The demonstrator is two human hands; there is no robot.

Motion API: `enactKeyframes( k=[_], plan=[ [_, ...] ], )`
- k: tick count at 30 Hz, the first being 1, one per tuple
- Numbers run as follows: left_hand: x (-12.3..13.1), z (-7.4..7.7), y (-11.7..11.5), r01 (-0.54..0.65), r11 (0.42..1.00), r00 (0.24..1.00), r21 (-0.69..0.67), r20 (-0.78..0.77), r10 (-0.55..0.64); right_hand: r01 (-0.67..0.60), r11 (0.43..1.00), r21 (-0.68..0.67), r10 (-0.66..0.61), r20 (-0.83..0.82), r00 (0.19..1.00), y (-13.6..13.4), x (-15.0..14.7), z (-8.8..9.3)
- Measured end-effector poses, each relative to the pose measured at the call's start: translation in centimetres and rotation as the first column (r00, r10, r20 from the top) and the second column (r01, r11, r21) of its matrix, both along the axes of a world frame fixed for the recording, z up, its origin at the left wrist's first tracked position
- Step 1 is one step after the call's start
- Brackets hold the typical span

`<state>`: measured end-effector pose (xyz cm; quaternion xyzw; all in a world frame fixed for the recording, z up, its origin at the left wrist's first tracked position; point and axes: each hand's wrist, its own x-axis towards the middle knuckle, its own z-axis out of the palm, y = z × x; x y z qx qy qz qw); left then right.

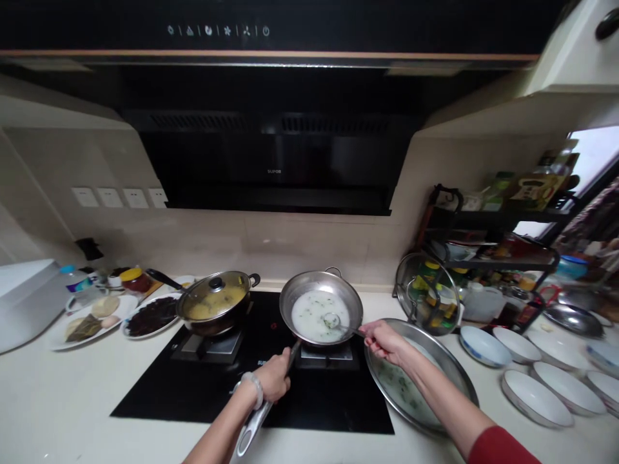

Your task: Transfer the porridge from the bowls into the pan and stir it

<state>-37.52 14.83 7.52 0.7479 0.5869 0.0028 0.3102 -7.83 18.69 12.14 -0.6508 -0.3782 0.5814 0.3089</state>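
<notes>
My left hand is wrapped round the long metal handle of a wok on the right burner. White soup with green bits fills the wok's bottom. In my right hand is the handle of a metal ladle, its bowl dipped into that soup. Under my right forearm sits a large steel basin with similar pale, green-flecked liquid, partly hidden by the arm.
A lidded pan with yellowish contents stands on the left burner. Plates of food lie farther left. Several white bowls and a black seasoning rack are at right. The range hood overhangs the stove.
</notes>
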Motion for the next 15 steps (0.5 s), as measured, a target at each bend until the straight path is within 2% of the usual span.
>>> enactKeyframes(
  k=[9,15],
  plan=[
    [0.3,1.0,-0.4,0.014,1.000,1.000,-0.005,-0.011,-0.014,0.037,0.997,0.067,-0.043,0.096,0.994,-0.9,0.0,0.1],
    [0.3,1.2,-0.4,0.014,0.999,1.000,-0.039,-0.007,-0.014,0.076,0.997,0.018,-0.074,-0.077,0.994,-0.7,0.4,0.0]
  ],
)
